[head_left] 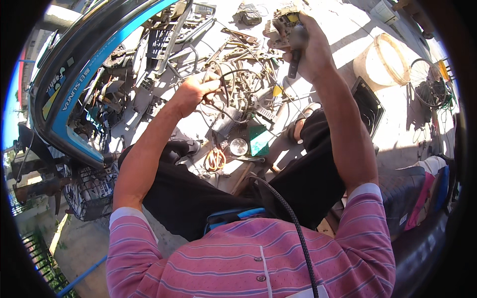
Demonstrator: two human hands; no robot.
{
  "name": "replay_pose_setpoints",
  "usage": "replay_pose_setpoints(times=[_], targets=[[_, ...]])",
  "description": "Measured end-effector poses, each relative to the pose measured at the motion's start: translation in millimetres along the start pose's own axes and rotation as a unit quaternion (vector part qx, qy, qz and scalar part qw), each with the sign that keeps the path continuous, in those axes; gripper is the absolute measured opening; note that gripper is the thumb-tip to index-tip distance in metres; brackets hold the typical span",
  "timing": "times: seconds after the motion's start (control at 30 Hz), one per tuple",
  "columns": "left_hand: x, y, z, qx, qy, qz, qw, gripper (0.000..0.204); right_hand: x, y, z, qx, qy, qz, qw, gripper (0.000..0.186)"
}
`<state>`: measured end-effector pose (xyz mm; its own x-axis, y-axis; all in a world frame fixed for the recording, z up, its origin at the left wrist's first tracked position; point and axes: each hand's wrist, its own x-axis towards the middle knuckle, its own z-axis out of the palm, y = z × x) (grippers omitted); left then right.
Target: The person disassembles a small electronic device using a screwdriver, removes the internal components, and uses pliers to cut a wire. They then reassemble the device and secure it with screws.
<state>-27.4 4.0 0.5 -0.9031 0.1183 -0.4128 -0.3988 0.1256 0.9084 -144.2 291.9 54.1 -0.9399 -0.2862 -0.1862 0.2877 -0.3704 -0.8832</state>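
My left hand (191, 94) is closed, its fingers pinched round a thin dark cable (226, 82) that loops away to the right. Up and to the right, my right hand (314, 49) grips a dirty metal part (279, 31) with a finned edge and a yellow piece on it. A black handle-like end (294, 62) sticks down beside my palm; whether it belongs to the same part I cannot tell. Below and between the hands lies a heap of metal scrap (243, 92), with rods, brackets and wires tangled together.
A blue and black vehicle frame (74, 111) rises at the left. Near my feet lie an orange coil (215, 160), a round clear lens (238, 147) and a green sheet (258, 140). A big pale bucket (370, 64) and a spoked wheel (427, 83) are at the right.
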Motion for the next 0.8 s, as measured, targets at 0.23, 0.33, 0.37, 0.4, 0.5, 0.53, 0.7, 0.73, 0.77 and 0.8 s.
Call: replay_pose_setpoints(times=[0.23,0.33,0.37,0.4,0.5,0.53,0.7,0.73,0.77,0.8], targets=[[-64.3,37.1,-38.3,-0.207,-0.024,0.164,0.964,0.019,-6.9,4.7,21.2,0.014,-0.049,0.012,0.999,0.048],[-76.1,25.3,-25.6,-0.259,0.049,0.176,0.948,0.025,-4.4,12.7,21.7,0.021,-0.088,0.035,0.995,0.048],[-74.6,19.5,-25.3,-0.280,0.044,0.174,0.943,0.026,-4.9,14.9,23.2,0.017,-0.099,0.042,0.994,0.048],[-71.9,14.2,-25.8,-0.301,0.039,0.172,0.937,0.027,-7.5,17.4,25.2,0.087,-0.122,0.062,0.987,0.033],[-61.8,17.1,-21.9,-0.338,0.026,0.177,0.924,0.027,-15.5,17.5,29.0,0.050,-0.197,0.059,0.977,0.031],[-58.0,15.7,-23.3,-0.347,0.022,0.182,0.920,0.026,-12.2,23.9,24.5,0.050,-0.198,0.085,0.975,0.034],[-50.4,13.1,-21.4,-0.299,0.011,0.136,0.944,0.022,-31.2,29.8,43.0,0.032,-0.232,0.128,0.964,0.041],[-49.2,11.1,-18.7,-0.299,0.010,0.136,0.945,0.021,-33.1,33.8,44.4,0.020,-0.228,0.133,0.964,0.041],[-47.7,13.3,-12.9,-0.292,0.049,0.131,0.946,0.021,-34.6,38.0,45.5,0.008,-0.223,0.138,0.965,0.041],[-46.5,17.6,-5.4,-0.286,0.086,0.125,0.946,0.022,-36.1,42.9,48.3,0.008,-0.236,0.137,0.962,0.040]])
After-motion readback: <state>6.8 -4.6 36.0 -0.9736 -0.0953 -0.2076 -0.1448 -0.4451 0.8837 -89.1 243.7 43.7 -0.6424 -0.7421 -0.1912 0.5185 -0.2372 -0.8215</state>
